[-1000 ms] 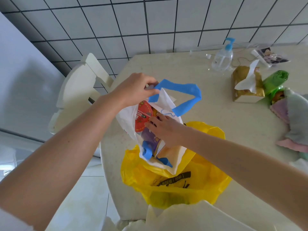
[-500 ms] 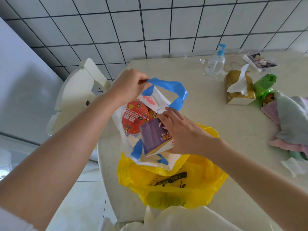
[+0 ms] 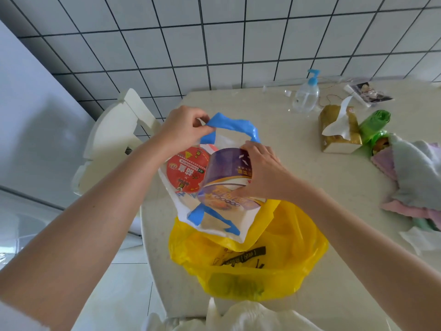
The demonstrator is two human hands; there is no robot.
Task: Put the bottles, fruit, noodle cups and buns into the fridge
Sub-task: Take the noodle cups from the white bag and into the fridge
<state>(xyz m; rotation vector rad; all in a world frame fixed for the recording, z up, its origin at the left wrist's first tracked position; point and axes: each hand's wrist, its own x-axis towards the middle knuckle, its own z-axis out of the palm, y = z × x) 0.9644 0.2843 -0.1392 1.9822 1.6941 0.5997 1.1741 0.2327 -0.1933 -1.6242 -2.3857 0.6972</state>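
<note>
Where the yellow bag (image 3: 248, 266) slumped nearest on the table (image 3: 298, 168), gripped the purple noodle cup (image 3: 226, 173) with the right hand (image 3: 260, 173), half out of the white bag (image 3: 222, 223); beyond, pinched its blue handle (image 3: 229, 123) with the left hand (image 3: 183, 130) beside the red noodle cup (image 3: 186, 173).

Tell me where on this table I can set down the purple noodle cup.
Bare tabletop lies between the white bag and the pump bottle, and right of the yellow bag, before the cloths. The far right, around the tissue box, is crowded.
</note>
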